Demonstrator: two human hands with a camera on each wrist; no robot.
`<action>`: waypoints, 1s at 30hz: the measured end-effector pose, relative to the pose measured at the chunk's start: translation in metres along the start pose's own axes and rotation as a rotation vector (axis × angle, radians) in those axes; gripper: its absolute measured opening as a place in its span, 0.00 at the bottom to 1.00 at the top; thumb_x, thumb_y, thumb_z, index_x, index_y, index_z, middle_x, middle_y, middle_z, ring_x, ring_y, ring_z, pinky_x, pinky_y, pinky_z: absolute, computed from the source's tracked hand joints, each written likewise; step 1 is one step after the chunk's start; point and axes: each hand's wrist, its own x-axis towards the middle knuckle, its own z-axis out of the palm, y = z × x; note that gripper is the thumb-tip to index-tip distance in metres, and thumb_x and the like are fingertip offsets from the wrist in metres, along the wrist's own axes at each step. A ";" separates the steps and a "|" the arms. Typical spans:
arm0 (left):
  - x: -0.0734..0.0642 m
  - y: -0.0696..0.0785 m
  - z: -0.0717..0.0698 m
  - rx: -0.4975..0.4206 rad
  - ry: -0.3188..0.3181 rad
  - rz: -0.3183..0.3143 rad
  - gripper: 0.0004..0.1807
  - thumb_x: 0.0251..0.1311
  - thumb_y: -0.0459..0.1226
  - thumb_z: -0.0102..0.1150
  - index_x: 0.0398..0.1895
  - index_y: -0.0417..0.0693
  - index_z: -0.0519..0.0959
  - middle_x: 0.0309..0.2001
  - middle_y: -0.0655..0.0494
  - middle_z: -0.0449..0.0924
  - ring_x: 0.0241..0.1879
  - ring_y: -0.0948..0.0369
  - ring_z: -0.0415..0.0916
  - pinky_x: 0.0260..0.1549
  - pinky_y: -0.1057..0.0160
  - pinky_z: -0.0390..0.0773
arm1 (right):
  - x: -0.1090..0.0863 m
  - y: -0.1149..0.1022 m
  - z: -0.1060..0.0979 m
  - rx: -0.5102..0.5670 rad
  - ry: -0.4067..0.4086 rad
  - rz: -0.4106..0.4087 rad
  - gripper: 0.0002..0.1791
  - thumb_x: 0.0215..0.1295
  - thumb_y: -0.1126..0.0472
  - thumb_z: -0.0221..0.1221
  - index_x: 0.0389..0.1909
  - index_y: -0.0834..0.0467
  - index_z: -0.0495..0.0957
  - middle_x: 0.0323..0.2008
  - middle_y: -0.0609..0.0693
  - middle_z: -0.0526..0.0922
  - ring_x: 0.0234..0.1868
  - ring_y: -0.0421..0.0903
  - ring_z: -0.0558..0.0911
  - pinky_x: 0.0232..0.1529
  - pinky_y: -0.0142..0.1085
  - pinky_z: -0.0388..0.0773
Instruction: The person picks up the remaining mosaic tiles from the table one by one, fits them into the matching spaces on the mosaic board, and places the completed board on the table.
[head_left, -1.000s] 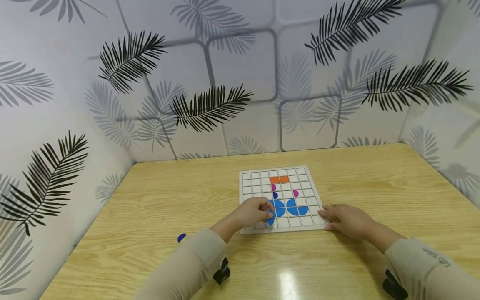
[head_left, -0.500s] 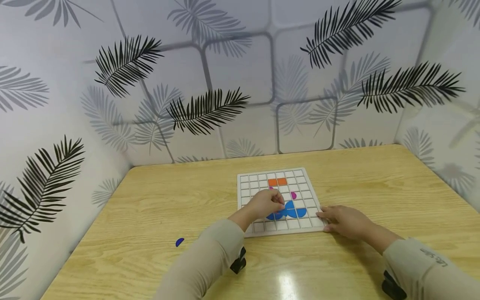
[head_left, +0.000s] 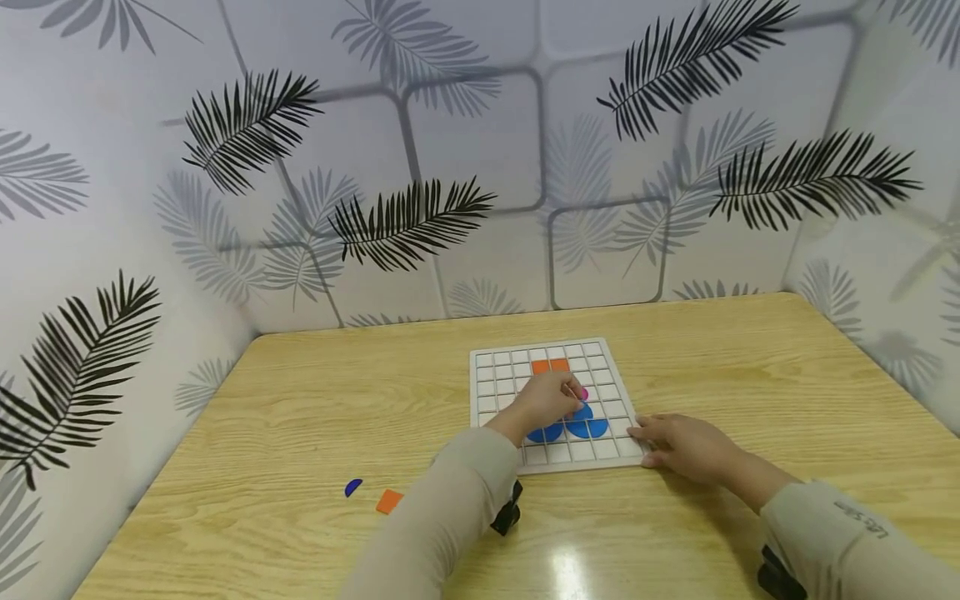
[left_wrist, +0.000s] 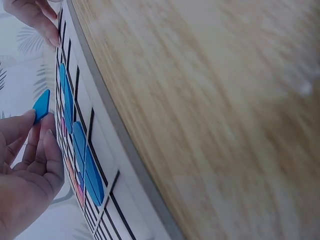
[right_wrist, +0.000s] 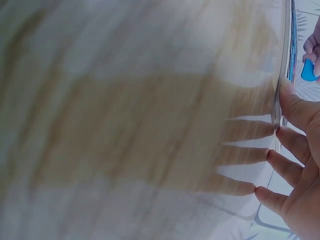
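Note:
My left hand (head_left: pixel 547 400) is over the middle of a white gridded board (head_left: pixel 474 387). Its thumb and fingertips pinch a flat blue piece (left_wrist: pixel 42 106) with a pointed end, held up off the grid in the left wrist view. Below that hand, rounded blue pieces (head_left: pixel 587 429) lie in the cells. Two orange squares (head_left: pixel 550 366) sit farther up the board, and a magenta piece (head_left: pixel 584 393) shows just past the fingers. The hand hides other cells. My right hand (head_left: pixel 692 448) rests at the board's right edge, thumb and spread fingers touching there (right_wrist: pixel 295 145).
On the wooden table (head_left: pixel 337 400), left of the board, lie a dark blue half-circle (head_left: pixel 353 487) and an orange square (head_left: pixel 389 501), the latter beside my left sleeve (head_left: pixel 450 500). A leaf-patterned wall (head_left: pixel 517 250) closes off the table's back.
With the blue piece, my left hand has moved right and farther up over the board. The orange square on the table has come out from behind the sleeve. My right hand stays at the edge.

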 end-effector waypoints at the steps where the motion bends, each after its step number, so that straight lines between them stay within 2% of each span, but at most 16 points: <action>1: 0.002 0.000 0.001 0.006 0.001 -0.001 0.02 0.54 0.34 0.55 0.28 0.46 0.73 0.25 0.59 0.73 0.25 0.63 0.72 0.20 0.70 0.68 | 0.000 0.000 0.000 -0.001 0.001 -0.002 0.23 0.53 0.54 0.57 0.48 0.63 0.73 0.51 0.62 0.69 0.51 0.62 0.67 0.47 0.52 0.63; 7: 0.011 0.004 0.006 0.071 0.028 0.021 0.01 0.53 0.33 0.56 0.28 0.46 0.73 0.24 0.60 0.74 0.23 0.66 0.70 0.21 0.71 0.67 | -0.001 -0.001 0.000 -0.019 0.008 -0.014 0.23 0.53 0.54 0.57 0.48 0.63 0.73 0.51 0.63 0.69 0.50 0.61 0.68 0.46 0.51 0.64; 17: 0.017 0.009 0.013 0.172 0.101 0.040 0.03 0.50 0.32 0.58 0.25 0.45 0.74 0.25 0.59 0.74 0.23 0.66 0.68 0.23 0.72 0.66 | 0.000 -0.002 -0.001 -0.017 0.020 -0.026 0.22 0.52 0.55 0.58 0.47 0.63 0.74 0.50 0.63 0.70 0.50 0.62 0.68 0.45 0.51 0.65; 22: 0.017 0.009 0.016 0.229 0.099 0.032 0.03 0.51 0.33 0.58 0.25 0.45 0.74 0.25 0.59 0.73 0.24 0.66 0.66 0.22 0.73 0.66 | 0.000 -0.003 -0.001 -0.010 0.012 -0.017 0.22 0.52 0.55 0.58 0.47 0.63 0.74 0.51 0.63 0.70 0.50 0.62 0.68 0.45 0.51 0.64; 30: 0.015 0.010 0.018 0.286 0.091 0.026 0.04 0.50 0.34 0.59 0.24 0.46 0.74 0.26 0.60 0.73 0.27 0.65 0.66 0.26 0.72 0.66 | 0.000 -0.003 -0.001 -0.008 0.006 -0.014 0.23 0.53 0.55 0.58 0.48 0.63 0.73 0.51 0.63 0.69 0.50 0.62 0.68 0.45 0.51 0.64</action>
